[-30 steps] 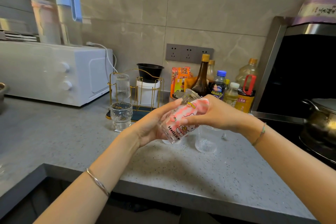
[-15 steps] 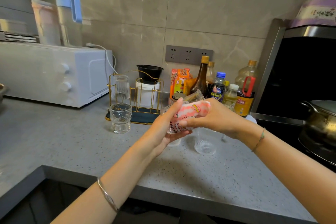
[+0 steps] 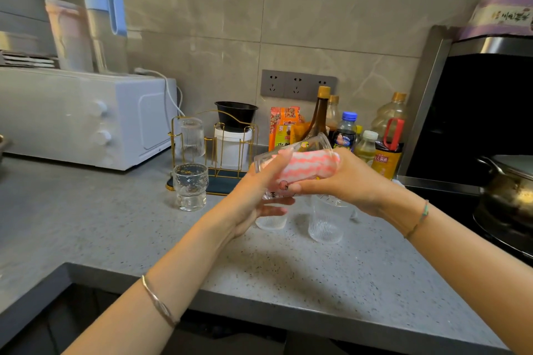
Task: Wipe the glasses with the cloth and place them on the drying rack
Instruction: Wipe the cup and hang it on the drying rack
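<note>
Left hand (image 3: 253,199) grips the glass (image 3: 291,158), right hand (image 3: 337,179) clamps cloth (image 3: 305,167); one done on rack (image 3: 213,153), three waiting.

1. The left hand (image 3: 253,196) covers the near side of the held glass (image 3: 300,150); its printed lettering is mostly hidden.
2. The cloth (image 3: 305,168) disappears under the right hand (image 3: 349,179), so its full extent cannot be told.
3. A ribbed glass (image 3: 271,222) on the counter (image 3: 115,225) shows only its base below the left hand.
4. The pot (image 3: 510,196) is cut off by the right edge.
5. The purple package (image 3: 501,11) is blurred and cropped; its text is unreadable.
6. Bottle labels (image 3: 385,163) are too small to read.
</note>
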Demonstrator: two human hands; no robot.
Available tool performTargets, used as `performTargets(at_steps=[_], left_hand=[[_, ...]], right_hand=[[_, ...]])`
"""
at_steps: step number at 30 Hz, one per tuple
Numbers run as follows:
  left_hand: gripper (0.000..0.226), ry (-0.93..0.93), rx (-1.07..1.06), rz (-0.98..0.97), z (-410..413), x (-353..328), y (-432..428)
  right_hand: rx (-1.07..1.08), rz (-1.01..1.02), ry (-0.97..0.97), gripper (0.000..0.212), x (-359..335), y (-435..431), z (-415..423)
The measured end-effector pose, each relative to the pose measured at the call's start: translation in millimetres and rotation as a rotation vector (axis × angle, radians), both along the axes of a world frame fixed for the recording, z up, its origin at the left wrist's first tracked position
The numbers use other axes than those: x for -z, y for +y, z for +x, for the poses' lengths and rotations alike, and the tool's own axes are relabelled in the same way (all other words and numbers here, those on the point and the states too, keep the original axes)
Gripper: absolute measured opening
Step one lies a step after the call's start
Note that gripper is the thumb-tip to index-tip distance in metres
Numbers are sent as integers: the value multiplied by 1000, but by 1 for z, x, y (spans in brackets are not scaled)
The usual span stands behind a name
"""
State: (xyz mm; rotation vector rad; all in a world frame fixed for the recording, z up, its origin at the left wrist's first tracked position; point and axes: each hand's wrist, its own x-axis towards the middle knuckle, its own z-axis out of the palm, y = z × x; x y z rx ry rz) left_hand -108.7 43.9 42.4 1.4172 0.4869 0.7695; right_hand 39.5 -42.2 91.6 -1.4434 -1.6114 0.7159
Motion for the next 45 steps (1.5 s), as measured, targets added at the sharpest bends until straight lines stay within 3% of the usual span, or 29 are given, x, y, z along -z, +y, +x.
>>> performTargets(at_steps=[2, 4, 8, 11, 14, 18, 21, 23, 29, 32, 35, 38, 42, 45], left_hand=[[78, -53, -76, 79, 2, 4, 1], [64, -83, -125, 195, 2, 10, 2], [50, -135, -137, 342, -1, 16, 0], [51, -165, -138, 464, -4, 17, 0], [58, -127, -122, 443, -6, 12, -1], [80, -26, -55, 172, -6, 6, -1], [56, -97, -95, 245, -6, 11, -4], [49, -154, -121, 323, -6, 12, -4], [62, -176, -52, 620, -9, 10, 4], [62, -77, -81, 575, -5, 4, 5], [80, -39, -58, 180, 3, -3, 0], [70, -80, -145, -94, 13, -6, -6], [73, -159, -278, 23, 22, 3, -3], [63, -318, -304, 300, 19, 12, -1]], right_hand=[[-21, -4, 32, 34, 0, -1, -2], [-18, 7, 53, 25, 0, -1, -4], [-30, -23, 166, 48, 2, -2, -11], [-33, -20, 252, 43, 3, -3, -16], [-1, 46, 219, 31, 4, -1, -14], [40, 84, 95, 23, 2, 0, -11], [23, 48, 131, 44, -1, 1, -11], [14, 7, 133, 46, -5, 2, -12], [31, -6, 232, 32, -9, 1, -9], [96, 59, 161, 25, -12, 3, -8], [128, 156, 5, 15, -9, 3, -9], [112, 215, -56, 8, -4, 3, -15], [118, 215, -61, 26, -5, 6, -19], [87, 133, 26, 36, -10, 4, -19]])
